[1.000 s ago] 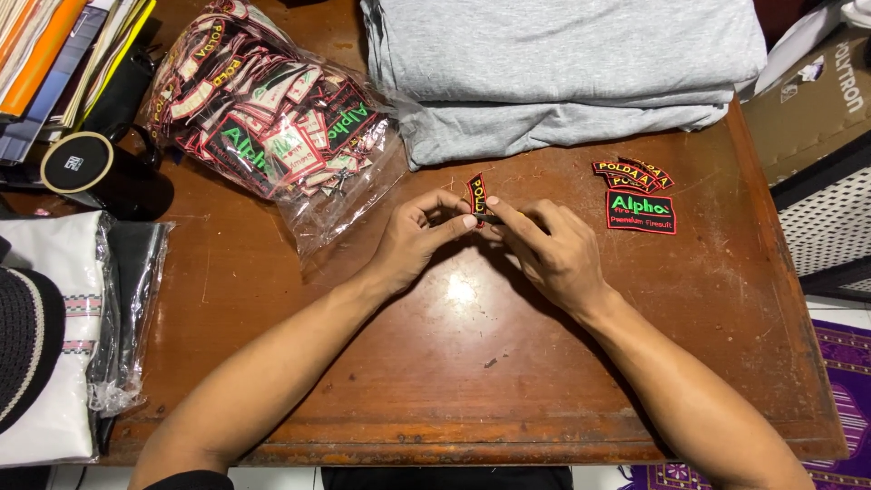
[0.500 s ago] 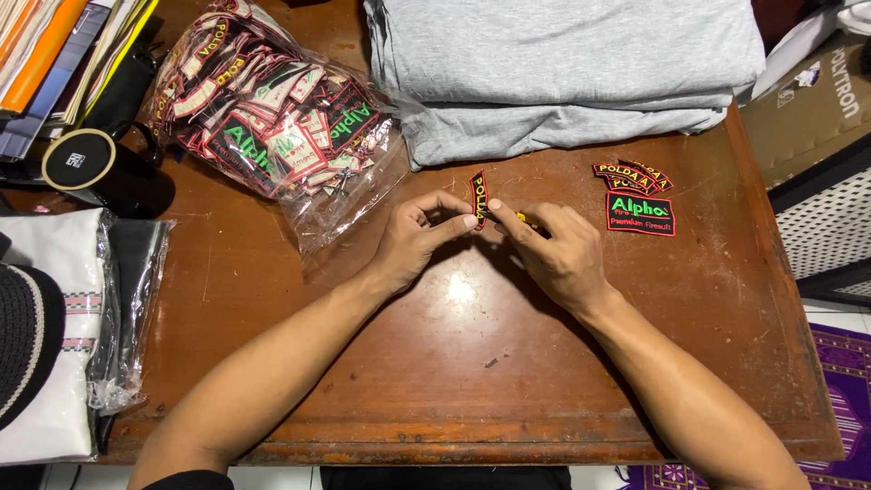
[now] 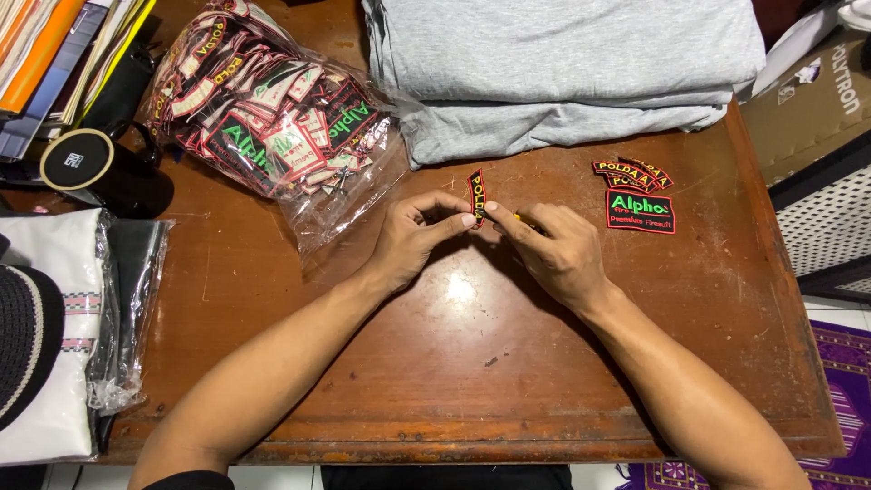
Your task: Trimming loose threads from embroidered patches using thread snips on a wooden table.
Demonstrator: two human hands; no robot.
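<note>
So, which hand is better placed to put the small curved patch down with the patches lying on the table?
The right hand. It shares the grip on the curved patch with the left hand, and it lies nearer the patches on the table, which are on its side.

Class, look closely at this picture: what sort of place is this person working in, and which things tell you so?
Probably a small garment or patch workshop. The hands hold a curved embroidered patch over a worn wooden table, with a clear bag of patches and folded grey cloth nearby.

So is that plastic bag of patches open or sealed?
Cannot tell: the clear bag lies on its side, bulging with patches, none spilled; its mouth isn't distinguishable.
</note>
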